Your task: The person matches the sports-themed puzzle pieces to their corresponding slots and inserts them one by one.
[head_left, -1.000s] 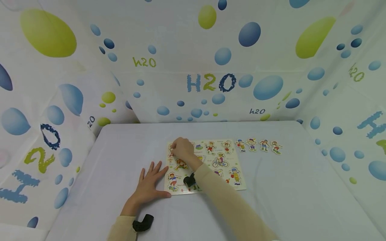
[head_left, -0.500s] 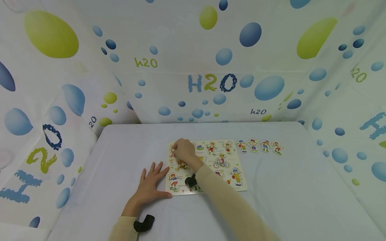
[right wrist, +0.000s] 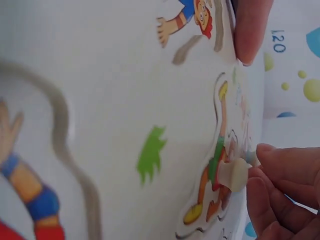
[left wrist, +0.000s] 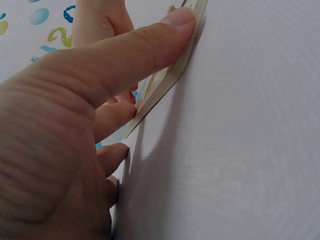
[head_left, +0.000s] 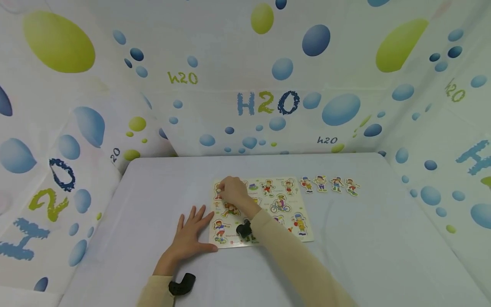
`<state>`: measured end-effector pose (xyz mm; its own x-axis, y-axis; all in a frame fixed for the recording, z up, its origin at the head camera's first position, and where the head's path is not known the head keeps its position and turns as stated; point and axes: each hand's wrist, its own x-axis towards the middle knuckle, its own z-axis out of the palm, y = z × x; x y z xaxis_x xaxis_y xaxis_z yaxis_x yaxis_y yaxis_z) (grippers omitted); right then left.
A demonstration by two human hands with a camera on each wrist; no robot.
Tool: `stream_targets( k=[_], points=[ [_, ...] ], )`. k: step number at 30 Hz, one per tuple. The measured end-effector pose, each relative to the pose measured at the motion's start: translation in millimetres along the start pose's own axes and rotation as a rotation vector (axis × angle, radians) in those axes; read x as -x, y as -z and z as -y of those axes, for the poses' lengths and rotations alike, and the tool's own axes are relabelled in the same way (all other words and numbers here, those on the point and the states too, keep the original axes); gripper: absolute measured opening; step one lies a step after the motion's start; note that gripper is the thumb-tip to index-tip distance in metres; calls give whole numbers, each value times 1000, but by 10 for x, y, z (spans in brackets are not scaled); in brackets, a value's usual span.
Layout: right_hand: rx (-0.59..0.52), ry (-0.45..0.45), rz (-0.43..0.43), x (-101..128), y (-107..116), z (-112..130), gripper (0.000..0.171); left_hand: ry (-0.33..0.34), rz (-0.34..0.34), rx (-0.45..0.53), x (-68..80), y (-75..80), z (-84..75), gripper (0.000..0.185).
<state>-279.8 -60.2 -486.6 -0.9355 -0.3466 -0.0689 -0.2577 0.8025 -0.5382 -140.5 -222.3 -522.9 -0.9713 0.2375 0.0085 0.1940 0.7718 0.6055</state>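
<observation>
A pegged puzzle board (head_left: 297, 204) with cartoon sports figures lies on the table. My right hand (head_left: 234, 190) is over its far left corner, and thumb and forefinger pinch the small knob of a puzzle piece (head_left: 217, 192) there. Right beside those fingers in the right wrist view is another piece, a figure in green with a pale knob (right wrist: 232, 175). My left hand (head_left: 190, 235) lies spread at the board's left side, forefinger and thumb touching its edge. In the left wrist view the thumb (left wrist: 177, 20) rests on the board's rim, the other fingers on the cloth.
Several loose figure pieces (head_left: 320, 184) lie in a row just right of the board's far corner. White cloth (head_left: 364, 247) covers the table. A printed curtain (head_left: 215, 115) hangs behind and at both sides. A black camera (head_left: 183, 284) is strapped to the left wrist.
My right wrist has turned very slightly to the right, while the fingers stay at the same piece. The left hand, the board and the loose pieces stay in place.
</observation>
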Motion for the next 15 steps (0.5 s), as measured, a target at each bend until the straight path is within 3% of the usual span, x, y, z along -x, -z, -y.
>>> stream_targets(
  k=[7, 15],
  points=[
    [-122, 82, 38, 104, 140, -86, 27, 9, 6, 0, 2, -5, 8, 105],
    [-176, 146, -13, 246, 451, -262, 30, 15, 5, 11, -7, 1, -8, 104]
  ],
)
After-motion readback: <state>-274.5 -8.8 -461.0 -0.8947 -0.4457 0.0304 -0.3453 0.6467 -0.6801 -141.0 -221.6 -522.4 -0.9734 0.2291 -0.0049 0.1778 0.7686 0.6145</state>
